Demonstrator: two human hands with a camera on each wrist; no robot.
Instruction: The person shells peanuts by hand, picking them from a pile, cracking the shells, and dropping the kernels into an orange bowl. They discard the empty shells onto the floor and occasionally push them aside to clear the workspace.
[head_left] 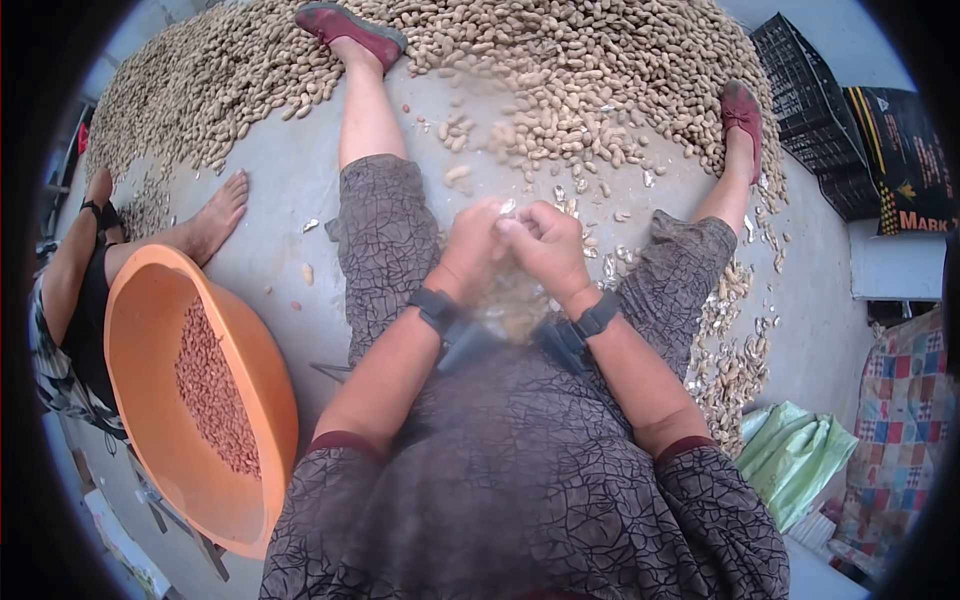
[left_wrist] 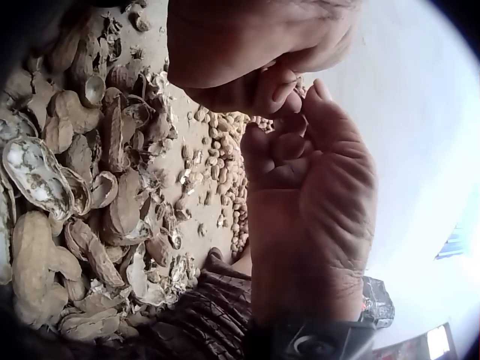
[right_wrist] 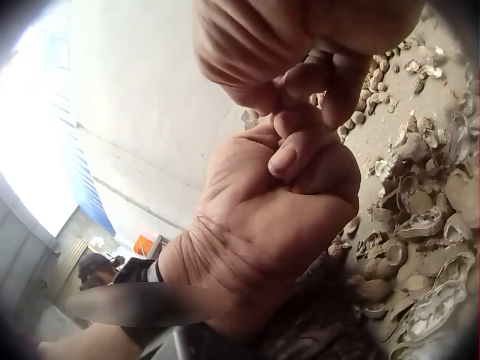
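Observation:
My left hand (head_left: 468, 248) and right hand (head_left: 550, 246) meet in front of me, thumbs and fingertips together. Between them a peanut (head_left: 507, 206) shows as a small pale bit of shell, pinched at the fingertips of both hands. Most of it is hidden by the fingers. In the left wrist view the right hand (left_wrist: 322, 165) has its fingers curled in toward the left thumb. The right wrist view shows the left hand (right_wrist: 277, 187) with its thumb bent over its fingers. Below the hands lies a heap of broken peanut shells (left_wrist: 112, 195).
A large pile of unshelled peanuts (head_left: 560, 60) spreads across the floor ahead. An orange basin (head_left: 140, 330) with red shelled kernels (head_left: 215, 390) stands at left, beside another person's bare foot (head_left: 222, 215). At right are a black crate (head_left: 815, 120) and a green sack (head_left: 795, 455).

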